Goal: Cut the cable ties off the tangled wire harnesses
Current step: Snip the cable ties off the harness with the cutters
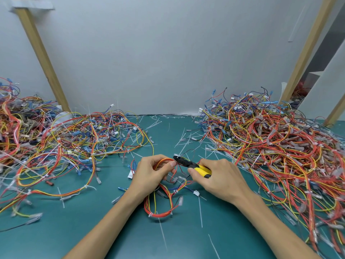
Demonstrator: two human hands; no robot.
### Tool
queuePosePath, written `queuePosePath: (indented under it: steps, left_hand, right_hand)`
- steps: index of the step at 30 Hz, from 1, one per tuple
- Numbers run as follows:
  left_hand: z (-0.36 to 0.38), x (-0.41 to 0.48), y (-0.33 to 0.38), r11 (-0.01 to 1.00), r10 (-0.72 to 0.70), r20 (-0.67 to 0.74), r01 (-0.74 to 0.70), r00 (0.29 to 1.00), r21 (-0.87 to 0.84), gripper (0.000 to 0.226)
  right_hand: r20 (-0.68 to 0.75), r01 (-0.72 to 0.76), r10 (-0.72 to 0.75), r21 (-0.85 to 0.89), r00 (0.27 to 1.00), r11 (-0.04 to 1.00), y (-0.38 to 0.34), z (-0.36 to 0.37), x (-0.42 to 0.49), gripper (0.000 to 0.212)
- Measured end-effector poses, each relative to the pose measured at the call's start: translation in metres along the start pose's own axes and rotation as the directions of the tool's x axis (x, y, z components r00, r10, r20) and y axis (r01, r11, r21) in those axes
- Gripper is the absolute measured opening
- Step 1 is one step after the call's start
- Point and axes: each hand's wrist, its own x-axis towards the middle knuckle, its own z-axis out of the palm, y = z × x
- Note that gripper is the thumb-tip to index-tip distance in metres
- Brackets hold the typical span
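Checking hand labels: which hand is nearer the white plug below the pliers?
Right. The right hand lies just up-right of the white plug; the left hand is farther, up-left.

No text, label, brand, number or sign is legible in the head view. The yellow-handled cutters (200,169) show no readable marking. The white connector (196,193) and the pale tape strip (31,5) on the wooden post (38,51) are too small or blurred to read.
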Motion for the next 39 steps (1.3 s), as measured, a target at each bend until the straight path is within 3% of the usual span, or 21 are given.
queuePosePath:
  steps: [13, 39]
  left_hand:
    - [0.0005, -0.0018, 0.0033, 1.000, -0.006, 0.018, 0.005, 1.000, 0.025, 0.014]
    - [-0.0008, -0.0002, -0.0012, 0.997, 0.015, 0.040, -0.018, 0.999, 0.071, 0.016]
  right_hand:
    - [0.014, 0.002, -0.003, 0.052, 1.000, 0.999, 0.0013, -0.0020, -0.0010, 0.064]
    - [-0.011, 0.036, -0.036, -0.011, 0.999, 0.999, 0.0007, 0.0052, -0.0009, 0.067]
